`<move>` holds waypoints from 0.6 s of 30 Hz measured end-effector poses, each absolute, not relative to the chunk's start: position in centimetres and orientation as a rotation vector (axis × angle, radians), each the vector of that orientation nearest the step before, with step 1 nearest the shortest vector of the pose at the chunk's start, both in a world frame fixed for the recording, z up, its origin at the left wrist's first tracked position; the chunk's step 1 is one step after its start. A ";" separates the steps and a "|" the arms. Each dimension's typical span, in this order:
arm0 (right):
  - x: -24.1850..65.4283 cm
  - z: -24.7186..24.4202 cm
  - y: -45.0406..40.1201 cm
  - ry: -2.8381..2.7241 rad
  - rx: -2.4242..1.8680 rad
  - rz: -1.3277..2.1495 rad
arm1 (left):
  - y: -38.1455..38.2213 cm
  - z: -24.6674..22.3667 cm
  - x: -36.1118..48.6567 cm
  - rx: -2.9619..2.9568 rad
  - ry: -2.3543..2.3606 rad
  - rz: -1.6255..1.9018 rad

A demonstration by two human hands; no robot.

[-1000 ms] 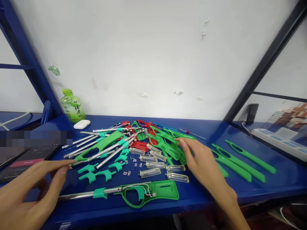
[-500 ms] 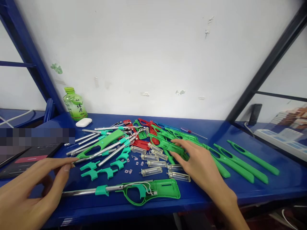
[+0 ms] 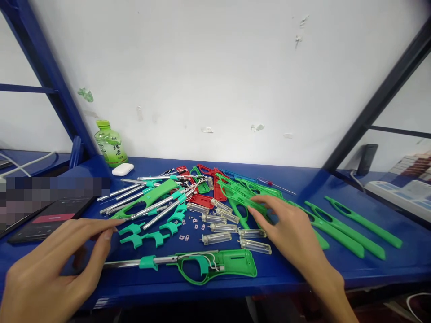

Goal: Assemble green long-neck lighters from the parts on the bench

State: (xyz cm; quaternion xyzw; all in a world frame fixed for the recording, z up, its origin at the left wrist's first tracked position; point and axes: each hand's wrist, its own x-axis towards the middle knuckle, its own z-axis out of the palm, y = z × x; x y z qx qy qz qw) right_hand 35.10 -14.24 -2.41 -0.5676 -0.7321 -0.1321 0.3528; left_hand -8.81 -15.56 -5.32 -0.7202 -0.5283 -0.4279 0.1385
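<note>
My right hand is over a heap of green lighter handle halves, its thumb and fingers closed around one handle half. My left hand has thumb and index fingertips brought together at the near end of a metal tube. Whatever lies between those fingertips is hidden. Teal triggers lie just beyond my left fingers. In front of me a green handle half holds a metal lighter tube, white wires and a trigger. Clear fuel tanks are grouped between my hands.
Several green handle halves lie at the right. Red handle parts and a screwdriver are farther back. A green tea bottle, a white case and a phone occupy the left. A wall rises behind.
My left hand has moved right, closer to the tube ends. My right hand has shifted slightly right with the handle half, uncovering more of another beneath. The view has shifted a little.
</note>
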 end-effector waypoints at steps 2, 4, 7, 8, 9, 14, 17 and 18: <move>35.0 -2.6 -14.2 -1.921 -1.487 -0.339 | -15.6 -4.9 -8.3 -2.147 -1.441 -1.225; 35.0 -2.6 -14.2 -1.940 -1.489 -0.345 | -15.6 -4.4 -7.9 -2.216 -1.366 -1.160; 34.7 -2.1 -14.5 -1.968 -1.404 -0.368 | -15.2 -3.5 -7.6 -2.304 -1.338 -1.029; 34.5 -1.8 -14.7 -1.999 -1.346 -0.358 | -15.0 -3.1 -7.4 -2.339 -1.339 -0.998; 34.1 -1.4 -14.9 -2.045 -1.281 -0.334 | -14.8 -2.7 -7.2 -2.373 -1.339 -0.974; 31.7 -0.1 -15.6 -2.323 -1.093 -0.110 | -13.2 -0.7 -5.7 -2.533 -1.335 -0.840; 30.6 -0.2 -15.3 -2.424 -1.101 -0.059 | -12.7 -0.7 -5.3 -2.575 -1.394 -0.753; 30.4 -0.3 -15.1 -2.449 -1.109 -0.060 | -12.6 -0.8 -5.2 -2.582 -1.421 -0.729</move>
